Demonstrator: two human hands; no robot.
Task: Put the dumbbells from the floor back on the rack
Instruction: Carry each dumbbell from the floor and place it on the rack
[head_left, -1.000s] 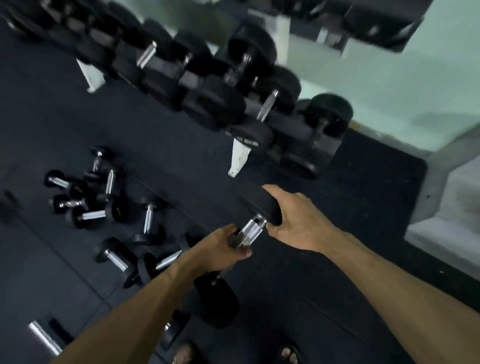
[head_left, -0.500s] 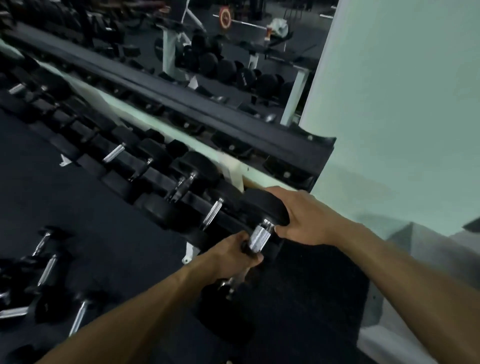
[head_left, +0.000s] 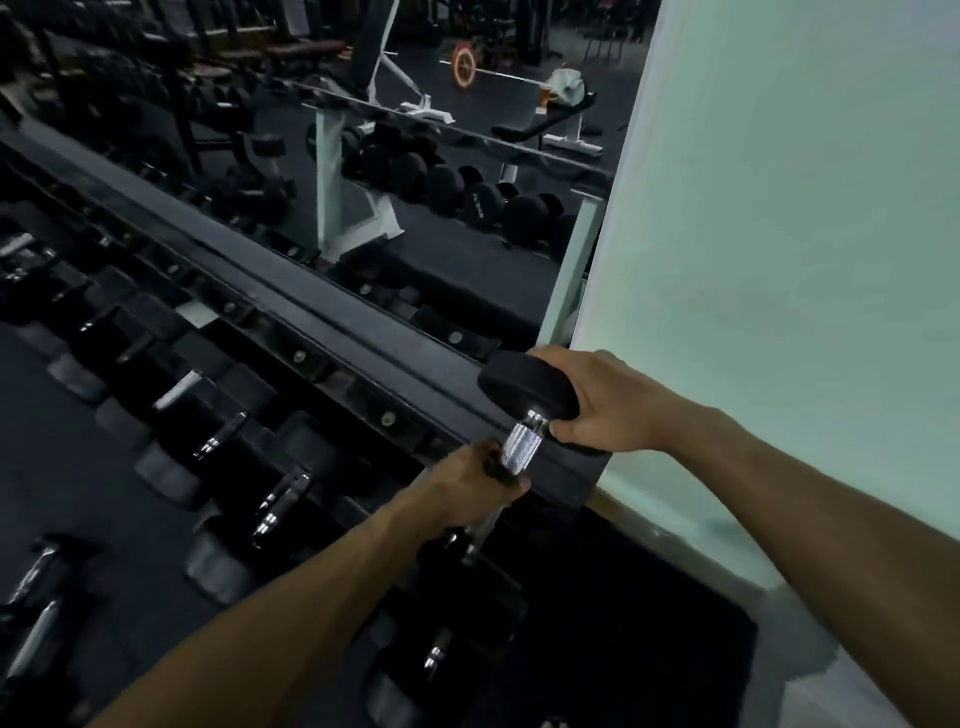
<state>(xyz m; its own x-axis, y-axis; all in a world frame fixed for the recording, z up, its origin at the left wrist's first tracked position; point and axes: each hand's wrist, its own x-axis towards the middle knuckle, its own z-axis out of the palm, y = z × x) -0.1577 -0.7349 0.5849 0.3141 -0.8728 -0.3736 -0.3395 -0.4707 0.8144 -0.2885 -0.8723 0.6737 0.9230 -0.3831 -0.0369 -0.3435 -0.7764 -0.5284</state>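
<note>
A black rubber-headed dumbbell with a knurled chrome handle (head_left: 519, 447) is held steeply tilted at the right end of the black tiered rack (head_left: 332, 317). The left hand (head_left: 467, 486) is wrapped around the handle; the right hand (head_left: 602, 402), nearer the top shelf, is cupped over the raised head.

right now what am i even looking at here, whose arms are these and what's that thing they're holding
This view comes from a camera worn on a person's head, looking down at their own arms. No machine is involved, just two bare hands. The left hand grips the shiny metal handle of a dumbbell, while the right hand holds its upper black end. They hold it at the right end of a long dark rack beside a pale wall. More dumbbells sit on the lower tier of the rack. Above the rack, a mirror seems to reflect the gym.
</note>
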